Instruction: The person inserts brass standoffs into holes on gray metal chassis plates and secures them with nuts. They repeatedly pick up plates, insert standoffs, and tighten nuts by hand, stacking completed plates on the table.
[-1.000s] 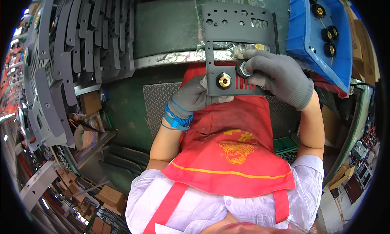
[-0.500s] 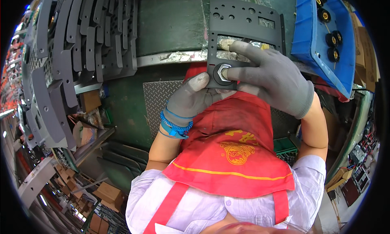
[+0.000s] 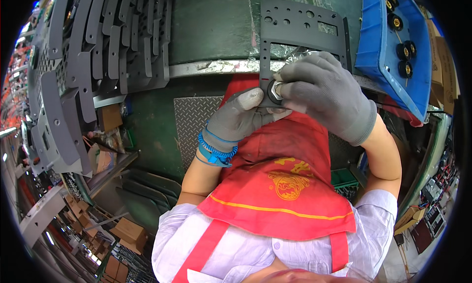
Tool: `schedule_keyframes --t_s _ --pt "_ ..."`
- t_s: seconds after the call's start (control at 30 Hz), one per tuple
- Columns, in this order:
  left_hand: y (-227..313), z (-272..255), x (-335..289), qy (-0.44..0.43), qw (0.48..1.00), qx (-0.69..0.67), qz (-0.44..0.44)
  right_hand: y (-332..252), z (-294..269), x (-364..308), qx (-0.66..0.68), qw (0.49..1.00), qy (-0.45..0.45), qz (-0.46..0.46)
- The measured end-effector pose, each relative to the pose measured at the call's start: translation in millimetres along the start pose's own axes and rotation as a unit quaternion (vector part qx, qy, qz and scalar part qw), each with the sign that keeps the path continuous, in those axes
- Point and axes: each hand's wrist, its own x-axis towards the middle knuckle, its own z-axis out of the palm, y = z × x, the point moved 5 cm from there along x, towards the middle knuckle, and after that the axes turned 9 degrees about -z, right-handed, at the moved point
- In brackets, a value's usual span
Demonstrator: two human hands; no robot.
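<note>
A dark grey metal panel (image 3: pixel 297 35) with round holes and cut-outs lies partly on the bench, its near corner sticking out over the front edge. At that corner a silver hex nut (image 3: pixel 276 92) sits on a round black base. My left hand (image 3: pixel 236 117), in a grey glove with a blue coiled strap at the wrist, grips the corner with the thumb on top and the fingers partly hidden below. My gloved right hand (image 3: pixel 330 94) is closed, with its fingertips pinched at the nut, covering part of it.
Many grey panels (image 3: pixel 115 52) stand in a row at the left. A blue bin (image 3: pixel 368 57) at the right holds several black round parts with brass centres (image 3: pixel 395 21). The green bench top (image 3: pixel 211 30) has a metal front edge. Cardboard boxes (image 3: pixel 130 234) are at the lower left.
My right hand's fingers have drawn together from spread to a pinch around the nut. The panel and my left hand have shifted slightly to the right in the picture.
</note>
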Motion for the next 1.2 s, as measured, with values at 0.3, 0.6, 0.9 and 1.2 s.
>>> schedule_keyframes --t_s 0.3,0.6,0.9,1.2 --pt "1 8 5 -0.019 0.998 -0.063 0.011 2 5 -1 0.085 0.99 -0.032 0.104" --pt "3 2 4 0.039 0.998 0.048 0.009 3 -4 4 0.012 0.999 0.033 0.022" --pt "4 5 6 0.054 0.998 0.041 0.013 10 -4 -2 0.062 0.997 0.045 0.027" --pt "2 -1 8 -0.028 0.997 -0.071 0.019 9 -7 6 -0.07 0.996 0.004 0.05"
